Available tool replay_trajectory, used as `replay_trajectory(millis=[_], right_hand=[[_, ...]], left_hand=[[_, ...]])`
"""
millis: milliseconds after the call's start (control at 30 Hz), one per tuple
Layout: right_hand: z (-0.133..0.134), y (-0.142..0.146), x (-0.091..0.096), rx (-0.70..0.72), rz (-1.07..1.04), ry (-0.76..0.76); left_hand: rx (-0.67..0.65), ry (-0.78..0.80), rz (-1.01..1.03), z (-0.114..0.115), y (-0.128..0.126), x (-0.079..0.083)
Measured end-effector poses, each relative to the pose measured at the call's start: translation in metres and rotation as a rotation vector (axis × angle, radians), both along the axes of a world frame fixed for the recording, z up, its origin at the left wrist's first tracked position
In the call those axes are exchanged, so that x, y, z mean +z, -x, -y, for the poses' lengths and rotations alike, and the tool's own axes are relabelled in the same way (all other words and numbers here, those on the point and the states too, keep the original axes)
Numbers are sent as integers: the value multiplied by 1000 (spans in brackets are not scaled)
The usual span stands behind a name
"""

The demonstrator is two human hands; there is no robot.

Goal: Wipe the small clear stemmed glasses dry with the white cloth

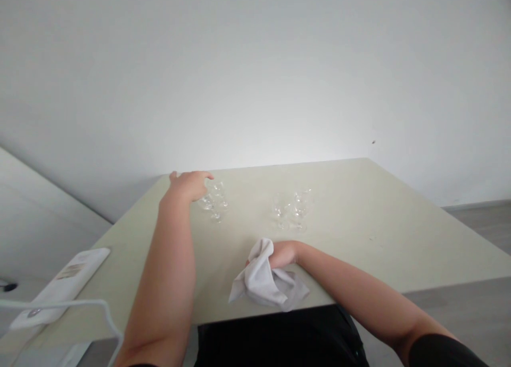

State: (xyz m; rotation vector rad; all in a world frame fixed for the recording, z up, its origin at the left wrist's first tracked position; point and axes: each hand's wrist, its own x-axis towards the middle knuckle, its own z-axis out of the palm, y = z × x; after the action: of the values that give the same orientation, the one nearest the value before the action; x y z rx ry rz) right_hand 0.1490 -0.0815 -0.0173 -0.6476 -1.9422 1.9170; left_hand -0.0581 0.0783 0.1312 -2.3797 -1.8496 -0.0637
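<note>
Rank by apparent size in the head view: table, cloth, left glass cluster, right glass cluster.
1. Table
2. Cloth
3. Left glass cluster and right glass cluster: too alike to rank.

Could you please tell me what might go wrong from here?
The left hand is so close to the left group of stemmed glasses that it could tip one. The loose cloth over the right hand might catch the right group of stemmed glasses if swung forward. The cloth also reaches the table's near edge, so it could slip off.
</note>
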Motion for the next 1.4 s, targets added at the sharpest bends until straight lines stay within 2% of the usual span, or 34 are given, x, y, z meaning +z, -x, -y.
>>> replay_trajectory(millis=[67, 100, 133, 233, 300, 367, 467, 633, 767, 867, 1033, 1167, 1267, 1400], right_hand=[[-1, 0, -2, 0, 6, -2], [-2, 1, -2, 6, 3, -5], [-2, 1, -2, 13, -3, -12], [-1, 1, 2, 25, -24, -43], [0, 1, 4, 16, -14, -49], [2, 1, 6, 13, -2, -45], [2, 1, 6, 14, 20, -50], [2, 0, 6, -9, 37, -71], [3, 1, 9, 17, 31, -65], [3, 2, 9, 35, 28, -73], [1, 2, 2, 39, -3, -89], [2, 4, 1, 2, 13, -45], [3, 5, 2, -25, 29, -16], [2, 4, -3, -26, 25, -12]], left_hand=[[-87, -196, 75, 17, -17, 4], [-182, -270, 160, 27, -30, 5], [-333, -279, 248, 37, -45, 5], [-865, -89, 370, 64, -98, -4], [-1028, 35, 329, 73, -128, -13], [-1068, 130, 250, 77, -149, -18], [-1016, 204, 147, 77, -165, -18], [-985, 117, 88, 80, -171, -13], [-1011, -3, 130, 86, -157, -16], [-983, -62, 213, 92, -128, -17], [-777, -144, 337, 109, -55, -13], [-668, -116, 315, 127, -5, -10], [-588, -81, 261, 135, 20, -10], [-464, -52, 225, 135, 41, -12]])
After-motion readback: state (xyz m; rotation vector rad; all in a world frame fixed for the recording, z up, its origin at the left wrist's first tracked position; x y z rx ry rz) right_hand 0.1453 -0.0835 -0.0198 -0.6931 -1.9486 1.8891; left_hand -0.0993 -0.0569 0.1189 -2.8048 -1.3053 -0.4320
